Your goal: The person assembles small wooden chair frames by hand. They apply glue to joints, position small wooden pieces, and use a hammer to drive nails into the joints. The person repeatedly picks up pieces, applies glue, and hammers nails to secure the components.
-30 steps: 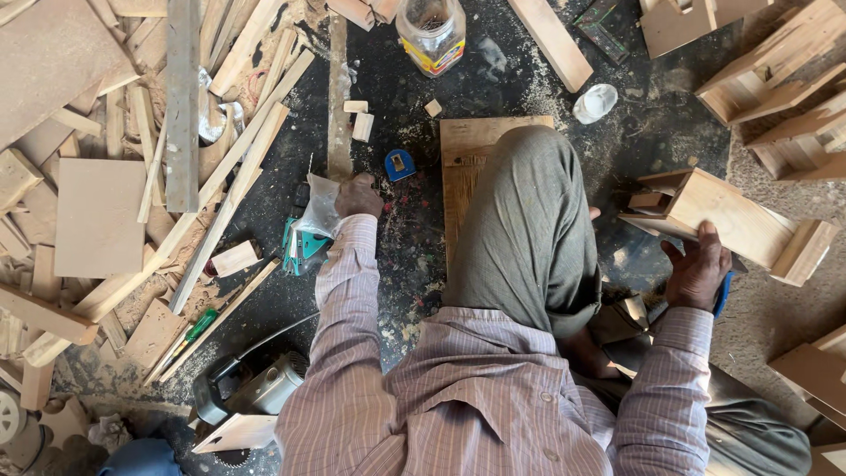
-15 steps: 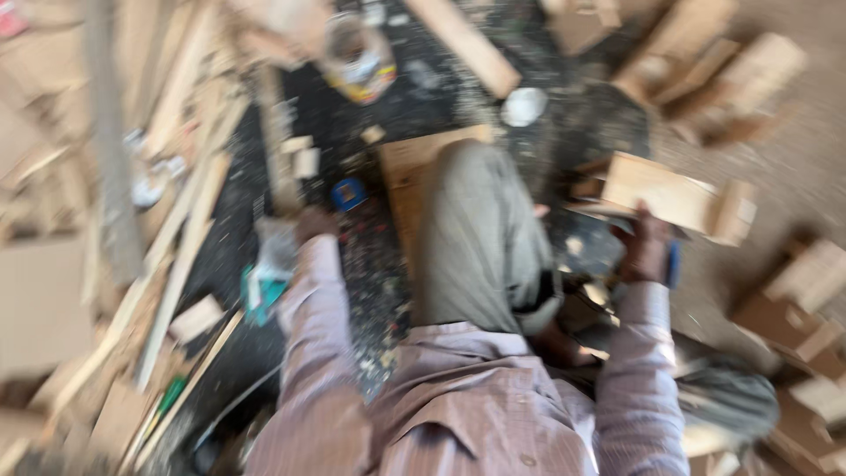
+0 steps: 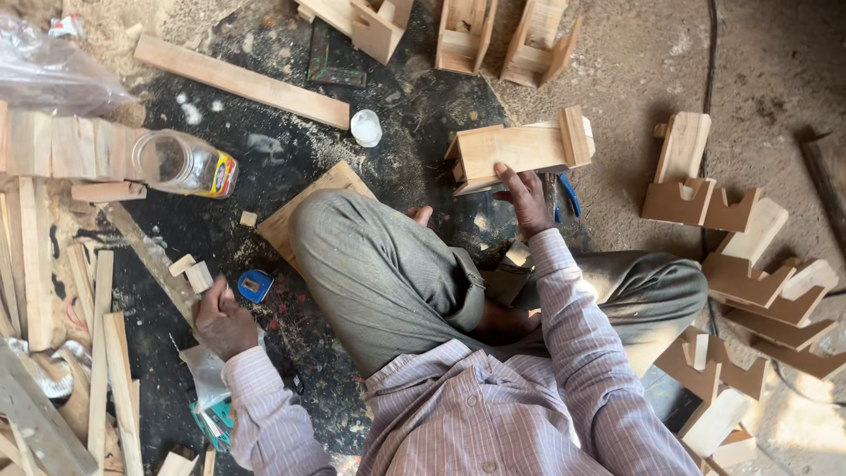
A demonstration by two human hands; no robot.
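Since the blurred frame half a second ago, the view has sharpened and swung right: the wooden assembly, which then stood tilted at the right, now lies nearly level above the person's knee, and the left hand, which rested by the blue tape measure, has drawn back a little toward the small offcuts.

The left hand (image 3: 222,323) is loosely curled on the dark, sawdust-strewn floor (image 3: 414,132), fingers bent in toward the palm. Whether it pinches anything I cannot tell. It sits just below two small wood blocks (image 3: 194,274) and just left of the blue tape measure (image 3: 255,286), with a crumpled plastic bag (image 3: 206,375) under the wrist. Farther up lies a clear plastic jar (image 3: 183,164) on its side, beside stacked wood strips (image 3: 62,145). Its white lid (image 3: 366,128) lies apart to the right.

A flat board (image 3: 300,207) lies under the bent knee.

The right hand (image 3: 525,199) is closed on the lower edge of the wooden assembly (image 3: 520,148), thumb to the front and fingers wrapped behind. The piece is held off the floor, with its long axis running left to right, tilted slightly up at the right, where a cross block caps that end.

At the right, finished wooden brackets (image 3: 705,198) are scattered over the bare ground.
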